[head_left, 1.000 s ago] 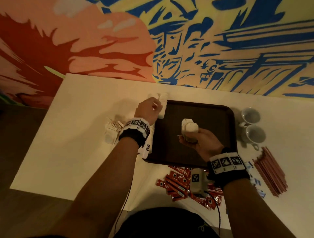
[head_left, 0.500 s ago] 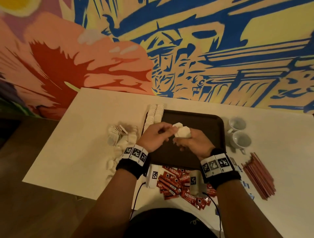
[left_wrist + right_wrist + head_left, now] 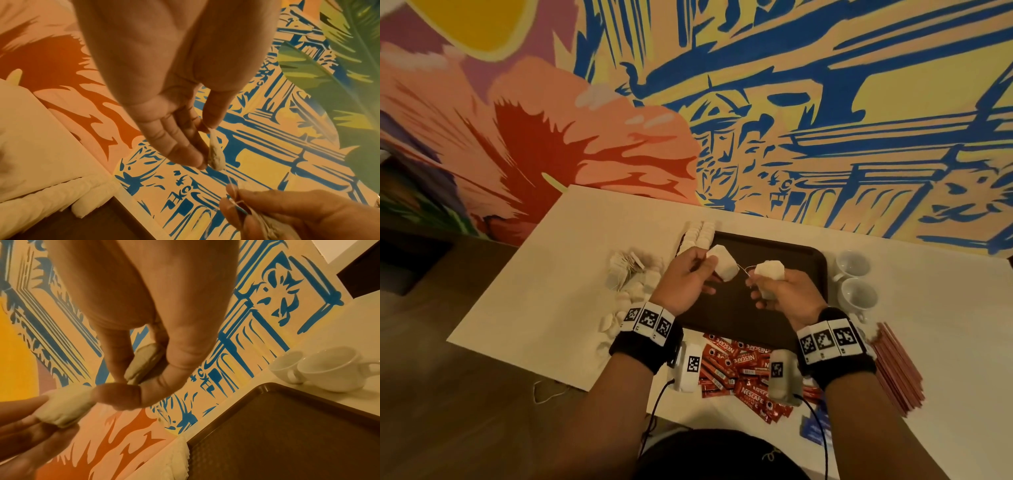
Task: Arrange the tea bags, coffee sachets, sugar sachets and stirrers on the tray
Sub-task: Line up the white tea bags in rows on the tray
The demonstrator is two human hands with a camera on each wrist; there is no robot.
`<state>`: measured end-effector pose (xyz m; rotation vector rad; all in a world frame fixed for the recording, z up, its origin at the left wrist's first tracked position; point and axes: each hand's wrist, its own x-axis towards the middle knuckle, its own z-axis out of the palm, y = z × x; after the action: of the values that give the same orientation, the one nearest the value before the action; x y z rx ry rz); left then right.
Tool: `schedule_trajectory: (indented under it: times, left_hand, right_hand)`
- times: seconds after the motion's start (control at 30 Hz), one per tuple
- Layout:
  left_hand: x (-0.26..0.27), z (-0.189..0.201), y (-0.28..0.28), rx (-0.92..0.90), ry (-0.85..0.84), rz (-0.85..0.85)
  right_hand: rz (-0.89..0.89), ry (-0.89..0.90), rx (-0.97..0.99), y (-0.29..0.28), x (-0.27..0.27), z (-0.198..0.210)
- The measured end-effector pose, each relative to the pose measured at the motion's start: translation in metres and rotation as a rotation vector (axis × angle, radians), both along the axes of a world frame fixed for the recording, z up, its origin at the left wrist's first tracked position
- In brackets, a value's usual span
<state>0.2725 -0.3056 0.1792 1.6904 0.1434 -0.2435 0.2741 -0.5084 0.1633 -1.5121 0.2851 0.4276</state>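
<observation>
Both hands pulled apart since half a second ago, left hand (image 3: 686, 278) pinching one tea bag (image 3: 723, 264), right hand (image 3: 783, 294) gripping a tea bag bundle (image 3: 769, 274), and the tangled string (image 3: 743, 269) could snap or drag bags loose.

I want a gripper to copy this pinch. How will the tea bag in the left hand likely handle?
The tea bag is probably light: the left hand holds it by a fingertip pinch. Likely soft, since it looks thin edge-on. Its string runs toward the right hand, so it may snag.
</observation>
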Motion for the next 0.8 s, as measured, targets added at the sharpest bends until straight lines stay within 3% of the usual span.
schedule_trajectory:
  times: [0.17,0.37,0.6,0.8]
  left_hand:
    - [-0.017,0.009,0.002,-0.046,-0.013,0.074]
    - [-0.034,0.011,-0.002,-0.037,-0.035,0.108]
    - [-0.044,0.013,0.009,-0.133,-0.032,0.358]
    - [-0.051,0.005,0.01,-0.142,0.014,0.302]
  right_hand:
    - [-0.037,0.067,0.0,-0.005,-0.009,0.0]
    - [-0.048,0.076,-0.25,-0.015,-0.017,-0.01]
    - [-0.116,0.128,-0.292,-0.03,-0.023,-0.007]
    - [0.044,-0.042,-0.236,-0.013,-0.03,0.004]
